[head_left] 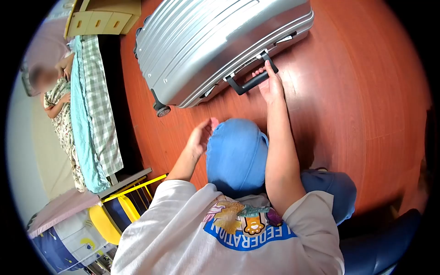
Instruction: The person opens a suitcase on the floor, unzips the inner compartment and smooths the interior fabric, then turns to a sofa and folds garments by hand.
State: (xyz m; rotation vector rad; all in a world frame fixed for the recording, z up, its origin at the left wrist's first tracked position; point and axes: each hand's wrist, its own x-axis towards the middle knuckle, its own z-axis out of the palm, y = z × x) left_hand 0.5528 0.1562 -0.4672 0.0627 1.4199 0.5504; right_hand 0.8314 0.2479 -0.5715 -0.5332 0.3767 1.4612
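A large silver ribbed suitcase [197, 50] lies on its side on the floor in front of me. Its black carry handle [254, 83] is raised toward me from the near edge. At the handle's right end, my right hand [271, 87] is closed around the grip, fingertips showing past it. My left hand [200, 137] is beside my bent left knee [238, 153], apart from the suitcase. Its fingers are loosely extended with nothing visible in them, and the knee partly hides them.
Reddish wooden flooring [348, 91] surrounds the suitcase. On the left, a person [59, 103] lies on a bed with a turquoise blanket [85, 123]. A wooden drawer cabinet [103, 18] stands at upper left. A yellow rail [135, 188] is near my left elbow.
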